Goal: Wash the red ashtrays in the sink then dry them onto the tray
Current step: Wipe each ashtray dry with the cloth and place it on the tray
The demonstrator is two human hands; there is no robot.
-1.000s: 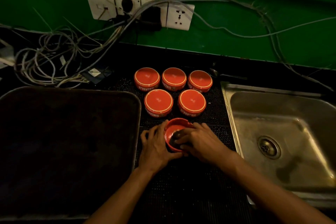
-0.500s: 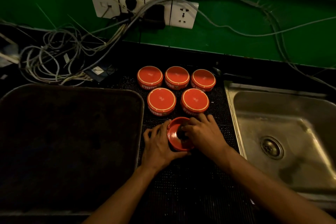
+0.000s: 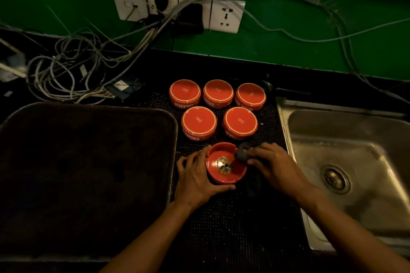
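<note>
One red ashtray point(image 3: 224, 174) sits upright on the black mat point(image 3: 233, 217), showing a gold emblem in its bowl. My left hand point(image 3: 195, 178) grips its left side and front rim. My right hand point(image 3: 273, 165) holds a dark cloth point(image 3: 241, 154) at the ashtray's right rim. Several more red ashtrays lie upside down behind it, two in the near row point(image 3: 199, 122) and three in the far row point(image 3: 218, 93). The dark tray point(image 3: 88, 117) lies to the left, the steel sink point(image 3: 346, 162) to the right.
A tangle of grey cables point(image 3: 71, 73) lies on the counter at the back left. White wall sockets point(image 3: 177, 6) with plugs hang on the green wall. The sink drain point(image 3: 335, 178) is at the right.
My right hand has come out of the ashtray's bowl with the cloth and now rests at its right rim, so the gold emblem shows. The left hand keeps its hold.
</note>
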